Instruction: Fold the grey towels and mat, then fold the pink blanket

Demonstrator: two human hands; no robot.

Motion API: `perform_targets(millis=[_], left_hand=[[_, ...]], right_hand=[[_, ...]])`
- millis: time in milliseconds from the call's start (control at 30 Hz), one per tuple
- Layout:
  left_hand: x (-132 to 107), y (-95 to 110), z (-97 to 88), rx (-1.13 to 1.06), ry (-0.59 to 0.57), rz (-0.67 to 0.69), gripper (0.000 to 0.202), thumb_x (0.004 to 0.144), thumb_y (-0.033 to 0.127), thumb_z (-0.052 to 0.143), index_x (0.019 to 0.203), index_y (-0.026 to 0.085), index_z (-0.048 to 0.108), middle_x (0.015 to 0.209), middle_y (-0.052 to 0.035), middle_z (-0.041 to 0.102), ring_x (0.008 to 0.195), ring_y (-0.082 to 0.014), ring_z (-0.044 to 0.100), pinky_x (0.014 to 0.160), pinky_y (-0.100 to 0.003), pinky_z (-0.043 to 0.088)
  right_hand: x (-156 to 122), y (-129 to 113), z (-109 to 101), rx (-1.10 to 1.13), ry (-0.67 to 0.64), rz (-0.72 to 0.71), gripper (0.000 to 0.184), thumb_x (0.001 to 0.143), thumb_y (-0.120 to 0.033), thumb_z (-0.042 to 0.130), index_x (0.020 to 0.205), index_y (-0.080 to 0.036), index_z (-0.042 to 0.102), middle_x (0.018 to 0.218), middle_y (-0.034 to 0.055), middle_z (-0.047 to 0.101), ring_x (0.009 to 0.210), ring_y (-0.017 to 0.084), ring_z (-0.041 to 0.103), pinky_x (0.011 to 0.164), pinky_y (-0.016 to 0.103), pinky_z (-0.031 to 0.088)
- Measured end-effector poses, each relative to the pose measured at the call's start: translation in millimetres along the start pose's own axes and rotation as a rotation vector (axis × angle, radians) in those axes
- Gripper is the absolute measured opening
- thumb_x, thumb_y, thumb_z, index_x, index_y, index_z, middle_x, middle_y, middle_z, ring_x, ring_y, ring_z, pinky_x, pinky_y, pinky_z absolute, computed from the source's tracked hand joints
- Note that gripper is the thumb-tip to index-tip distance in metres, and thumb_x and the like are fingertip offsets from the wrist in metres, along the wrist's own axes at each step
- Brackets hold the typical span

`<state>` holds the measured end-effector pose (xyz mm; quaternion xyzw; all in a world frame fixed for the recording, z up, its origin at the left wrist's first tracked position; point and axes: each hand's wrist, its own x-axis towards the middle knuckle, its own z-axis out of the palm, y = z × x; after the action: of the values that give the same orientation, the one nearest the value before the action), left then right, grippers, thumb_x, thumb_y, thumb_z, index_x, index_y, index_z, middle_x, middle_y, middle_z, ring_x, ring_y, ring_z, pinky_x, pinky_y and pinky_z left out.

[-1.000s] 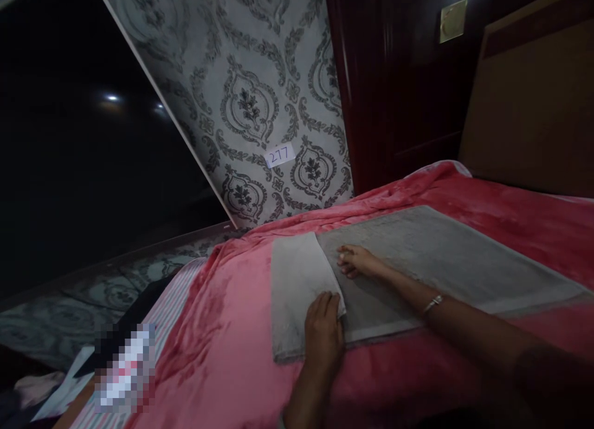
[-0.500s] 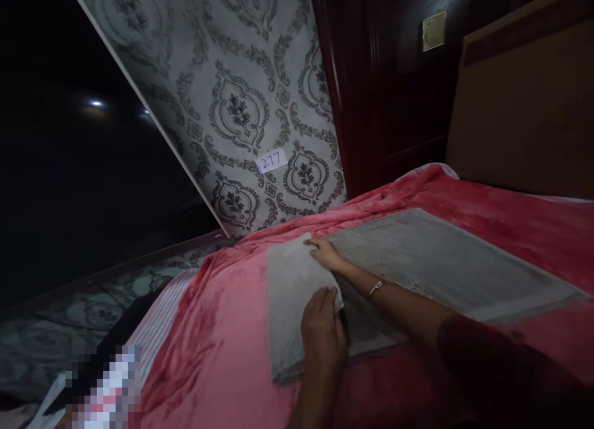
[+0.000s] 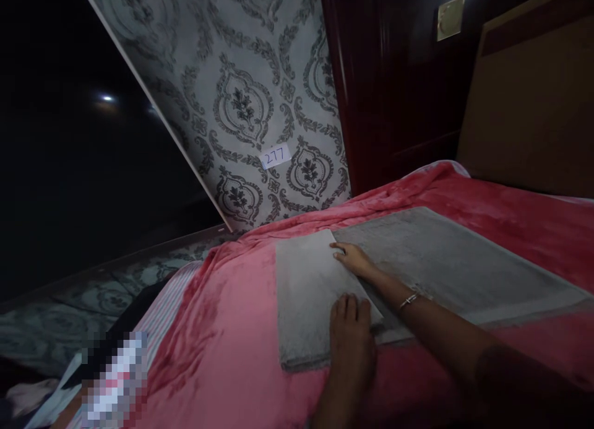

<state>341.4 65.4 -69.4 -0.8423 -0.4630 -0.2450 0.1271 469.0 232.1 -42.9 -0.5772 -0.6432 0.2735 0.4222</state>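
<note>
Grey cloth (image 3: 436, 262) looks soft, light, floppy; I'd take the flap (image 3: 309, 286) by its corners. My left hand (image 3: 351, 339) rests flattened, right hand (image 3: 355, 259) loosely uncurled.

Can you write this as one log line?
left hand: on folded rectangular grey cloth; right hand: at flap's edge; beneath: pink-red plush blanket

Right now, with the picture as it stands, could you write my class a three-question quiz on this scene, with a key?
1. Which hand is nearer the patterned wall: A) left, B) right?
2. True or false: the gray cloth lies with no fold at all.
3. Fill in: the number on the paper slip is ___.

Key:
1. B, the right hand.
2. False; one end is folded over.
3. 277.
</note>
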Motion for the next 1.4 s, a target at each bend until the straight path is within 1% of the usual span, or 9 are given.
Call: perform_targets(millis=[167, 300, 467, 567, 767, 967, 1033, 1233, 1400], left_hand=[[5, 4, 0.0, 0.036, 0.047, 0.016, 0.053, 0.079, 0.0, 0.053, 0.128, 0.019, 0.061, 0.124, -0.0102, 0.067, 0.117, -0.0244, 0.062, 0.099, -0.041, 0.053], [3, 12, 3.3, 0.073, 0.066, 0.056, 0.042, 0.083, 0.008, 0.057, 0.124, 0.016, 0.062, 0.124, -0.0123, 0.067, 0.119, -0.0269, 0.06, 0.1, -0.043, 0.052], [-1, 16, 3.4, 0.08, 0.018, 0.06, 0.043, 0.085, 0.013, 0.057, 0.129, 0.014, 0.059, 0.128, -0.0139, 0.065, 0.122, -0.0273, 0.057, 0.102, -0.044, 0.051], [2, 16, -1.0, 0.064, 0.023, 0.052, 0.04, 0.087, 0.015, 0.056, 0.127, 0.014, 0.06, 0.126, -0.0121, 0.066, 0.12, -0.0269, 0.058, 0.102, -0.043, 0.051], [15, 22, -10.8, 0.057, -0.006, 0.038, 0.031, 0.093, 0.019, 0.052, 0.121, 0.014, 0.062, 0.117, -0.0098, 0.07, 0.111, -0.0244, 0.063, 0.097, -0.039, 0.054], [6, 29, -5.4, 0.113, 0.038, 0.084, 0.037, 0.089, 0.022, 0.055, 0.124, 0.009, 0.06, 0.126, -0.0151, 0.065, 0.118, -0.0291, 0.06, 0.102, -0.045, 0.051], [4, 29, -3.5, 0.11, 0.043, 0.083, 0.037, 0.089, 0.021, 0.054, 0.124, 0.009, 0.06, 0.126, -0.0147, 0.066, 0.118, -0.0281, 0.06, 0.103, -0.044, 0.051], [4, 25, 1.9, 0.101, 0.052, 0.091, 0.04, 0.09, 0.023, 0.054, 0.127, 0.009, 0.06, 0.125, -0.0162, 0.066, 0.117, -0.0288, 0.06, 0.1, -0.046, 0.053], [13, 27, 1.0, 0.064, -0.006, 0.019, 0.037, 0.092, 0.016, 0.049, 0.127, 0.015, 0.06, 0.126, -0.0113, 0.066, 0.121, -0.0245, 0.058, 0.102, -0.042, 0.052]], right_hand=[[1, 6, 3, 0.013, 0.086, -0.023, 0.045, 0.082, -0.018, 0.053, 0.124, -0.018, 0.069, 0.12, 0.0058, 0.07, 0.107, 0.02, 0.066, 0.098, 0.032, 0.049], [-1, 16, 4, 0.006, 0.13, -0.038, 0.044, 0.082, -0.019, 0.052, 0.122, -0.019, 0.07, 0.124, 0.0055, 0.068, 0.112, 0.02, 0.064, 0.101, 0.033, 0.048], [-3, 22, 4, 0.006, 0.144, -0.072, 0.04, 0.08, -0.02, 0.055, 0.116, -0.019, 0.073, 0.12, 0.0066, 0.07, 0.109, 0.021, 0.065, 0.101, 0.033, 0.048], [-4, 22, 5, 0.018, 0.158, -0.101, 0.04, 0.08, -0.022, 0.054, 0.115, -0.018, 0.073, 0.119, 0.0066, 0.071, 0.107, 0.021, 0.066, 0.1, 0.033, 0.048], [-2, 27, -2, 0.04, 0.181, -0.134, 0.044, 0.081, -0.027, 0.051, 0.118, -0.016, 0.071, 0.111, 0.007, 0.073, 0.092, 0.02, 0.067, 0.087, 0.032, 0.052], [-2, 36, -10, -0.004, 0.152, -0.146, 0.043, 0.078, -0.03, 0.054, 0.113, -0.017, 0.074, 0.095, 0.0058, 0.075, 0.072, 0.019, 0.064, 0.076, 0.033, 0.053], [-2, 37, -9, -0.006, 0.158, -0.148, 0.043, 0.078, -0.03, 0.053, 0.113, -0.018, 0.074, 0.094, 0.0052, 0.075, 0.076, 0.02, 0.065, 0.078, 0.033, 0.053], [-1, 36, -4, 0.032, 0.174, -0.145, 0.039, 0.076, -0.027, 0.055, 0.108, -0.02, 0.075, 0.112, 0.0066, 0.073, 0.101, 0.022, 0.066, 0.095, 0.036, 0.05], [1, 33, -7, 0.062, 0.196, -0.154, 0.042, 0.078, -0.029, 0.052, 0.112, -0.019, 0.074, 0.112, 0.0071, 0.073, 0.1, 0.022, 0.066, 0.091, 0.034, 0.051]])
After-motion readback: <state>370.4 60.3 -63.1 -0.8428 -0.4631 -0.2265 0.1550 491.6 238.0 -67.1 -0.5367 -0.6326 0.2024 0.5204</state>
